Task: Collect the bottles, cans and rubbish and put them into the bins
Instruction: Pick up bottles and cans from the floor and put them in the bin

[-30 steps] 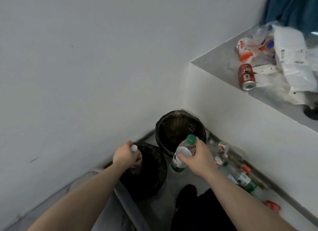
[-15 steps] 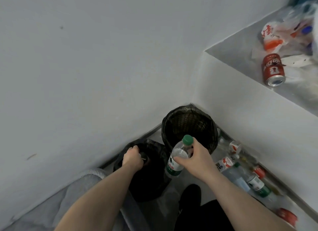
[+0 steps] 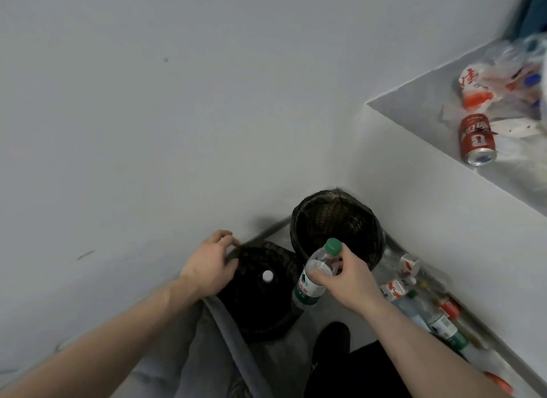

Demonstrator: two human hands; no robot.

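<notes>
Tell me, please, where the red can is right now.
In the head view, the red can lies on its side on the white ledge at upper right, beside plastic bags.

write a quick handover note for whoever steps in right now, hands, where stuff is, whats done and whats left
Left hand: fingers on the rim of the near bin, holding nothing else.
Right hand: grips a green-capped bottle by its upper part, between the two bins.
Done: one white-capped bottle sits inside the near bin. I cannot see anything in the far bin.
Left: bin the held bottle, then the bottles on the floor along the wall, then the red can and bags on the ledge.
</notes>
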